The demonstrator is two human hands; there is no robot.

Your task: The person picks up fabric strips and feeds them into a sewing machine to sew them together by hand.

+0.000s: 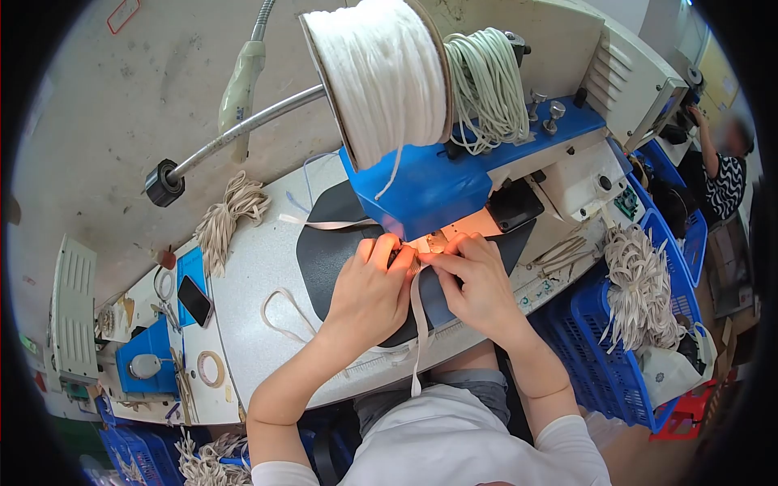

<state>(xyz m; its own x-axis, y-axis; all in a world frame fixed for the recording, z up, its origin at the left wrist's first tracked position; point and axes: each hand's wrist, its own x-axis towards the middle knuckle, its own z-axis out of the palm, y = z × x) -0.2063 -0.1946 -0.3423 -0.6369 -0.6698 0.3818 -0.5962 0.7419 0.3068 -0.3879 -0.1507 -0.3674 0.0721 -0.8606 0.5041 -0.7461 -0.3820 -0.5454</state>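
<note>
Your left hand (366, 292) and right hand (476, 283) come together at the warmly lit spot under the blue machine head (429, 190), their fingertips almost meeting. Both pinch a narrow pale strip (420, 328) between bent fingers and thumb, though the very tips of your left fingers are partly hidden, so you cannot see exactly how they press it. The strip is right at your fingertips; from there it hangs toward you across the dark pad (324, 257) and over the front edge of the white table (259, 364), its lower end against your white shirt (462, 441). Another length of pale band (324, 223) lies on the pad to the left of the head, and a loose loop (279, 312) curves over the tabletop beside your left forearm.

Above the head sits a large spool of white cord (381, 77), with a coil of pale green cord (486, 89) just to its right. At the table's far left lies a bundle of strips (231, 219), near a dark phone (194, 300) and a tape roll (211, 368). On your right, another bundle (644, 283) drapes over a blue crate (596, 348), and farther back a person in a patterned top (725, 188) raises an arm
</note>
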